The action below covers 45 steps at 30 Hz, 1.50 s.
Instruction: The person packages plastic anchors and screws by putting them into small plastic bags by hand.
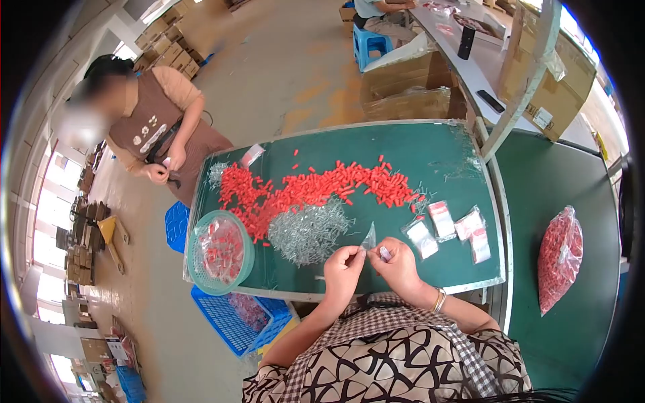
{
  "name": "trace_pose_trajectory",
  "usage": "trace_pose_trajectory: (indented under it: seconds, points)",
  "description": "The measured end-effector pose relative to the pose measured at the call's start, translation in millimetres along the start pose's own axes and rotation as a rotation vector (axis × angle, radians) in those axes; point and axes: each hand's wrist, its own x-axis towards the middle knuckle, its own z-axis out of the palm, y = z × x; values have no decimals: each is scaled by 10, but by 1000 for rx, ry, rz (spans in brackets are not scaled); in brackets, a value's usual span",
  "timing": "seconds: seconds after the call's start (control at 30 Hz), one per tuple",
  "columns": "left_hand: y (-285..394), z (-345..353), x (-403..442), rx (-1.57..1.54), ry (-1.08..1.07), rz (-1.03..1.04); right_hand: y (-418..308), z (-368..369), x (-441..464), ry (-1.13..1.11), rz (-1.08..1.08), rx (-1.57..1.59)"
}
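Pinching a small clear bag [369,236], the left hand [343,269] and the right hand [396,263] meet above the near side of the table [430,154], both closed narrow. The right hand seems to hold also a pale item [385,254] (too small to tell what). For good work, I think, the thin bag should be held lightly by its edges, beyond the metal pieces [306,232] at left.

I see a tabletop [396,144] with a basket [249,260] at near left, plugs [336,180] across its middle, screws [306,232] piled just nearer, and packets [441,219] at right.
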Motion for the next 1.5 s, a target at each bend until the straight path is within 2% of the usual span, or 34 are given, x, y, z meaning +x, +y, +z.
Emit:
trace_pose_trajectory:
  seconds: [0.17, 0.27, 0.3, 0.4, 0.5, 0.6, 0.63, 0.73, 0.83, 0.93, 1.03, 1.13, 1.2, 1.23, 1.33, 1.43, 1.47, 1.5]
  points:
    - [141, 432, 237, 219, 6, 62, 167, -302, 259, 102, -69, -77]
    - [104, 570, 394, 341, 21, -8, 229, -435, 356, 161, -101, -94]
    - [69, 617, 426, 284, 5, -18, 246, -492, 411, 186, -115, -95]
    - [54, 756, 516, 276, -80, -51, 366, -644, 445, 135, -72, -191]
    - [26, 850, 634, 255, -245, -32, 565, -806, 446, 40, -240, -276]
    - [84, 833, 711, 145, -446, -164, 346, -1120, 434, -95, -376, -424]
    - [93, 806, 737, 209, -517, -187, 406, -1155, 423, -171, -371, -489]
    - [207, 738, 787, 205, -651, -227, 364, -1160, 429, -242, -381, -493]
    - [257, 637, 866, 218, -756, -311, 389, -1059, 417, -229, -377, -368]
    - [115, 544, 909, 136, -801, -341, 354, -971, 393, -202, -371, -278]
    - [1, 510, 927, -3, -849, -403, 366, -918, 364, -229, -277, -258]
    - [97, 425, 925, -80, -832, -361, 389, -892, 342, -230, -118, -80]
    - [-29, 243, 987, -4, -600, -300, 370, -913, 328, -207, -59, -13]
    - [-203, 91, 1078, 229, -486, -271, 355, -909, 324, -196, -31, 24]
    - [-711, -296, 1185, 1205, -1, 338, 361, -907, 296, -206, 114, 131]
    - [-1056, -473, 1213, 1190, -91, 206, 347, -885, 295, -231, 194, 169]
    - [-1122, -509, 1228, 1180, -105, 222, 350, -875, 295, -240, 224, 180]
    - [-1154, -520, 1236, 1171, -120, 237, 403, -840, 301, -239, 157, 201]
